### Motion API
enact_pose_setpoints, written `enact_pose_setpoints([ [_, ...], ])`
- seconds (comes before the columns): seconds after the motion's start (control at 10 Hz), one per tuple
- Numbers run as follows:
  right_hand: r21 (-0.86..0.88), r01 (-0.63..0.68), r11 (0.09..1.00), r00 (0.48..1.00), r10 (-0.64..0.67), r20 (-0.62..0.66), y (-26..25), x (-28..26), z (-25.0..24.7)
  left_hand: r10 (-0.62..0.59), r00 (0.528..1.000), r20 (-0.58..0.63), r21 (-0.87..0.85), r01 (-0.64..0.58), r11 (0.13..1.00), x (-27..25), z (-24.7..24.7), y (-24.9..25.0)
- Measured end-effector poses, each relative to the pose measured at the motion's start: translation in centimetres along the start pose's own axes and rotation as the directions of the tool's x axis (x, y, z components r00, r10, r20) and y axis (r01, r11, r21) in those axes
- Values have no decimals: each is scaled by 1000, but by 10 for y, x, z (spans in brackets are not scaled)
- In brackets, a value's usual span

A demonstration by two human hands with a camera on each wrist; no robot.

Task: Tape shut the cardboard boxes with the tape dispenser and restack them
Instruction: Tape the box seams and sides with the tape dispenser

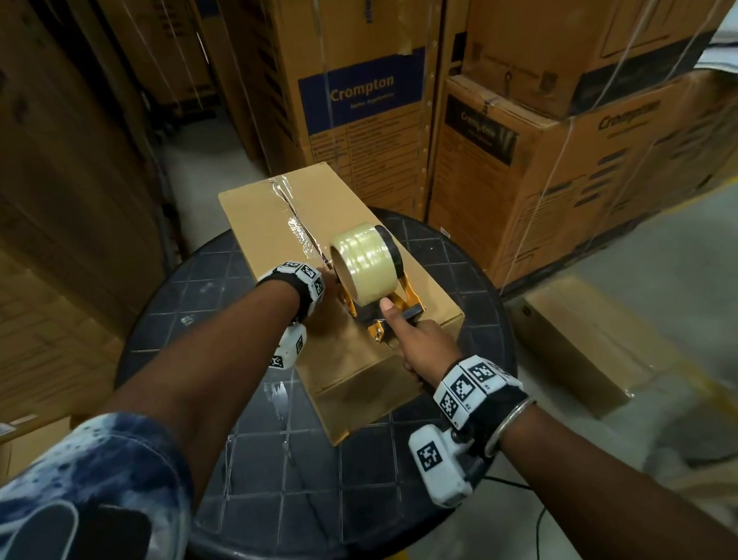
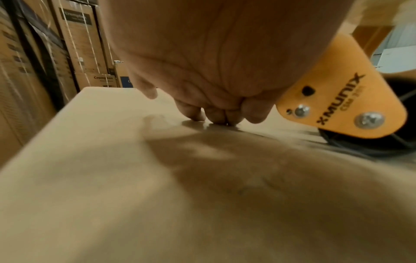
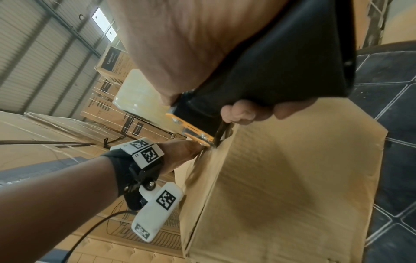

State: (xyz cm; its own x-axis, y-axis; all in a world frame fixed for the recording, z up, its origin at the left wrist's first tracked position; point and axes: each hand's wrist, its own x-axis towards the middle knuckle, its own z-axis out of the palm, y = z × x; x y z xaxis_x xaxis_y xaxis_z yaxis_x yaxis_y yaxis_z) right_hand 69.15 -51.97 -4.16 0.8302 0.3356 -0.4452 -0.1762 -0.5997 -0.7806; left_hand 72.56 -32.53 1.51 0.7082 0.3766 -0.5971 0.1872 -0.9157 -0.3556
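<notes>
A long plain cardboard box (image 1: 264, 208) lies on a round black table (image 1: 251, 488). A strip of clear tape (image 1: 296, 226) runs along its top seam from the far end. The orange tape dispenser (image 1: 410, 296) with its clear roll (image 1: 363, 260) sits on the box top near the front end. My right hand (image 1: 420, 342) grips the black handle (image 3: 281, 71), thumb laid forward along it. My left hand (image 1: 329, 305) is just left of the dispenser; its fingertips (image 2: 225, 119) press down on the box top (image 2: 135, 178) beside the orange side plate (image 2: 337, 99).
Tall strapped Crompton cartons stand behind the table (image 1: 357, 95) and at the right (image 1: 571, 175). More cartons wall the left side (image 1: 44, 217). A smaller box (image 1: 584, 342) sits on the floor to the right. Grey floor shows at the far right.
</notes>
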Motion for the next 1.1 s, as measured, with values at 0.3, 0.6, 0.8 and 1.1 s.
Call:
enact_pose_setpoints([
  [0.3,81,-49,996,998,52,-30,35,-32,-14,150,974,-172,-91,-167,982,20,20,13],
  [0.6,123,-63,990,995,53,85,32,-33,-24,52,963,-265,-368,-150,918,24,41,29],
  [0.8,122,-91,988,991,78,105,28,-22,-24,101,963,-249,-397,-196,896,18,50,22],
  [1.1,124,-114,986,989,101,107,6,10,-19,133,959,-252,-368,-222,903,19,36,11],
])
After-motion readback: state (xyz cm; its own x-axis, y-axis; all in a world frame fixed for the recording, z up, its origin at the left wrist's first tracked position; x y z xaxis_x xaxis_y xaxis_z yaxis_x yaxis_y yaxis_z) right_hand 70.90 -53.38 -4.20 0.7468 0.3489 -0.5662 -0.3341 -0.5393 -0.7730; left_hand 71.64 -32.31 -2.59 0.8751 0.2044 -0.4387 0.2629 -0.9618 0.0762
